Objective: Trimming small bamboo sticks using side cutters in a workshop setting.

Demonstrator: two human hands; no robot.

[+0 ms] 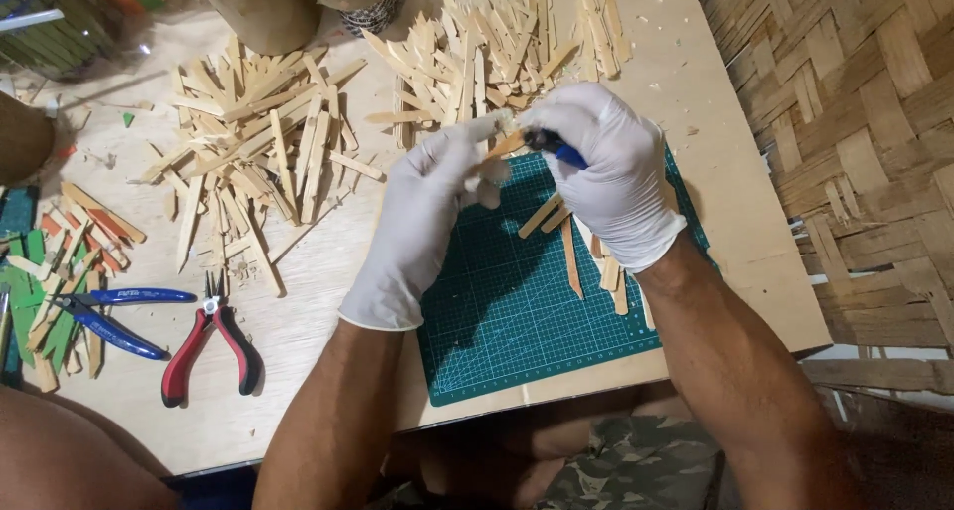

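Wood, thin flat craft stick: light, stiff, likely brittle along its grain; best pinched near the worked end. The left hand, white-gloved, is pinching it above the green cutting mat. The right hand, also gloved, is clenching a blue-handled knife against the stick. Cut sticks are lying on the mat; red pliers are resting well apart.

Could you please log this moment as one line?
left hand: holds wooden stick | right hand: holds blue-handled tool | below: green cutting mat
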